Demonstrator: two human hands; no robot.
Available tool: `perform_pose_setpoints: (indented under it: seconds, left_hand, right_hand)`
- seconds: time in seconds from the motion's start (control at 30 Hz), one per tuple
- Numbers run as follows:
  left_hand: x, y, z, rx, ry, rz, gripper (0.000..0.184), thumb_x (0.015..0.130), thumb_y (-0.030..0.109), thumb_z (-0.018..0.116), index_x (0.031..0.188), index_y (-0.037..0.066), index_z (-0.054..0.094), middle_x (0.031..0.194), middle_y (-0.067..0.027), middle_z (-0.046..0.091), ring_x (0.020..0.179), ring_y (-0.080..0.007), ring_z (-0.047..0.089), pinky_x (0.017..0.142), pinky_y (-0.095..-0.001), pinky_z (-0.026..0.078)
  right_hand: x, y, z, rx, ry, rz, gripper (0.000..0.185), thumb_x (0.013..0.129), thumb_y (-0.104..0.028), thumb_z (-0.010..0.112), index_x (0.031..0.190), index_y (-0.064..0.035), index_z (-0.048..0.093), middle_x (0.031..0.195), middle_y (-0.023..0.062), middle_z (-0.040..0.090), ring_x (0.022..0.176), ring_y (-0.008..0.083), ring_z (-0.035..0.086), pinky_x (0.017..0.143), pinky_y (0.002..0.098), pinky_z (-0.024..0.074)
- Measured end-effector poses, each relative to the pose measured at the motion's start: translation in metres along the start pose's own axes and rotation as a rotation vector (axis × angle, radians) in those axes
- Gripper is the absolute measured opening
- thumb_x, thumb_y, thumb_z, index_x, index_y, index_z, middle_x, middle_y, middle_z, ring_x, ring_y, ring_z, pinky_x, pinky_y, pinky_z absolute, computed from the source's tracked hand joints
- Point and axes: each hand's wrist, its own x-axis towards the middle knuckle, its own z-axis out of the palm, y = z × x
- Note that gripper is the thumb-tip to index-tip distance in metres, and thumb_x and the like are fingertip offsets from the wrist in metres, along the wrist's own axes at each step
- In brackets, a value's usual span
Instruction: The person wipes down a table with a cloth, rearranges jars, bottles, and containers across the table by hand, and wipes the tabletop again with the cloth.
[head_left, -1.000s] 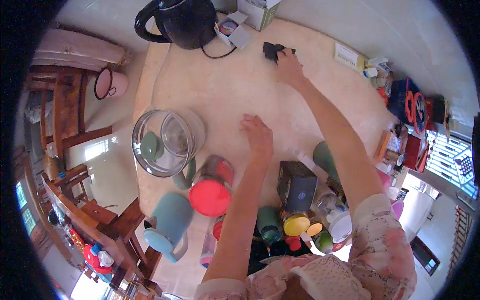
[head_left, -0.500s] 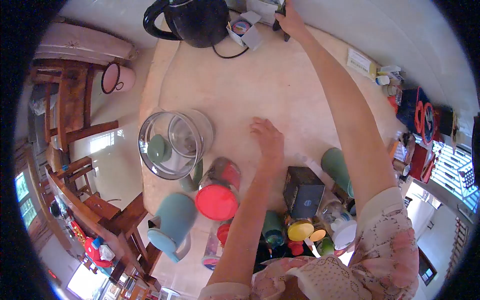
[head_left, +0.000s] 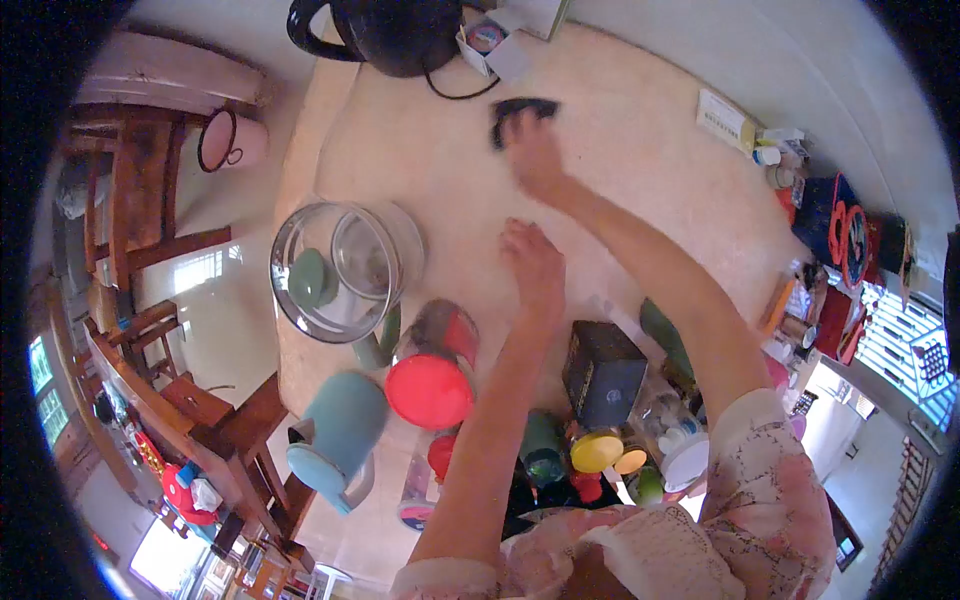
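My right hand [head_left: 533, 155], a little blurred, presses a dark cloth [head_left: 508, 112] onto the light tabletop [head_left: 440, 150] near the back. My left hand [head_left: 534, 258] rests on the tabletop closer to me, fingers slightly curled and apart, holding nothing. To its left are a clear glass container [head_left: 400, 255] with a green item inside, and a jar with a red lid [head_left: 430, 392]. A black box [head_left: 603, 372] stands in front of my left hand's right side, nearer my body.
A black kettle [head_left: 395, 35] and an opened small white box [head_left: 490, 42] are at the back left. A light-blue jug [head_left: 338, 425] stands front left. Lidded jars [head_left: 597, 452] crowd the near edge. A white-yellow box [head_left: 724, 118] lies back right.
My right hand went to the back edge with the cloth lifted, then came back leftward and nearer onto the tabletop. My left hand has stayed nearly in place.
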Motion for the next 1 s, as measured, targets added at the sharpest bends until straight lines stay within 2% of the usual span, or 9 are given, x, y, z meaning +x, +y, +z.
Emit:
perform_pose_setpoints:
  seconds: [0.13,0.23,0.4,0.5,0.6,0.73,0.87,0.93,1.0]
  left_hand:
    - [-0.001,0.009,0.015,-0.693,0.323,-0.128,0.04,0.084,0.017,0.045,0.119,-0.003,0.05,0.124,-0.0233,0.045,0.11,-0.036,0.043,0.086,-0.0453,0.038]
    - [0.001,0.009,0.021,-0.924,0.243,-0.178,0.042,0.084,0.016,0.044,0.12,-0.005,0.048,0.123,-0.0235,0.045,0.111,-0.0367,0.042,0.089,-0.0453,0.038]
    - [0.004,0.004,0.019,-0.371,0.146,-0.033,0.041,0.084,0.016,0.044,0.12,-0.003,0.049,0.125,-0.0219,0.045,0.111,-0.0375,0.043,0.09,-0.0449,0.039]
    - [0.002,-0.008,-0.017,-0.072,-0.065,0.006,0.04,0.085,0.017,0.045,0.122,0.001,0.05,0.125,-0.02,0.046,0.11,-0.0353,0.044,0.09,-0.0443,0.039]
    - [0.001,-0.009,-0.013,-0.063,0.083,-0.054,0.038,0.084,0.014,0.049,0.12,0.002,0.049,0.128,-0.0206,0.044,0.111,-0.0353,0.046,0.088,-0.0374,0.044]
    - [-0.006,-0.015,-0.016,-0.105,0.074,-0.016,0.038,0.086,0.017,0.047,0.122,0.005,0.05,0.126,-0.0183,0.047,0.113,-0.0332,0.044,0.092,-0.0438,0.038]
    - [-0.016,-0.028,0.012,-0.433,0.136,0.069,0.044,0.083,0.009,0.052,0.126,0.004,0.044,0.127,-0.0209,0.044,0.112,-0.0342,0.046,0.093,-0.0445,0.039]
    - [-0.022,-0.046,0.008,-0.627,0.255,0.108,0.047,0.081,0.007,0.054,0.127,0.003,0.042,0.125,-0.0217,0.044,0.11,-0.0351,0.048,0.091,-0.045,0.041]
    - [-0.033,-0.067,-0.02,-0.854,-0.127,0.01,0.048,0.078,0.005,0.056,0.123,0.0,0.038,0.119,-0.0231,0.045,0.103,-0.0385,0.051,0.085,-0.0472,0.044]
  right_hand:
    - [-0.009,-0.08,-0.011,0.218,-0.004,-0.308,0.038,0.075,-0.013,0.054,0.112,-0.0049,0.055,0.117,0.0178,0.048,0.094,0.0308,0.049,0.078,0.0381,0.044]
    - [0.027,-0.073,-0.006,0.241,0.044,-0.366,0.042,0.073,-0.011,0.055,0.115,-0.0095,0.054,0.121,0.0131,0.048,0.097,0.0281,0.048,0.079,0.0375,0.0439]
    - [0.026,-0.058,-0.001,0.179,0.138,-0.275,0.042,0.073,-0.009,0.054,0.115,-0.0129,0.055,0.123,0.007,0.049,0.099,0.0242,0.048,0.078,0.0374,0.0443]
    - [-0.019,-0.027,-0.002,0.225,0.09,-0.472,0.041,0.073,-0.008,0.052,0.114,-0.0111,0.054,0.124,0.011,0.048,0.099,0.0266,0.05,0.078,0.0395,0.0441]
    - [-0.049,0.043,-0.02,0.06,-0.036,-0.155,0.046,0.072,-0.007,0.054,0.118,-0.0076,0.051,0.125,0.0163,0.046,0.102,0.03,0.05,0.079,0.0413,0.0445]
    - [-0.088,0.086,-0.035,0.006,-0.15,0.149,0.051,0.069,-0.006,0.058,0.119,-0.0038,0.048,0.123,0.0201,0.045,0.102,0.0327,0.049,0.08,0.0414,0.0441]
    - [-0.134,0.011,-0.043,0.19,-0.328,0.026,0.056,0.069,-0.006,0.058,0.122,0.0066,0.042,0.128,0.028,0.037,0.113,0.041,0.042,0.096,0.0422,0.0394]
    - [-0.162,-0.025,-0.036,0.112,-0.353,-0.109,0.055,0.072,-0.014,0.059,0.122,0.0026,0.045,0.127,0.0206,0.041,0.114,0.0376,0.042,0.091,0.0396,0.0431]
    - [-0.174,-0.045,-0.059,0.16,-0.403,-0.047,0.051,0.073,-0.015,0.06,0.12,0.0012,0.048,0.125,0.0187,0.043,0.113,0.0354,0.043,0.09,0.0394,0.0434]
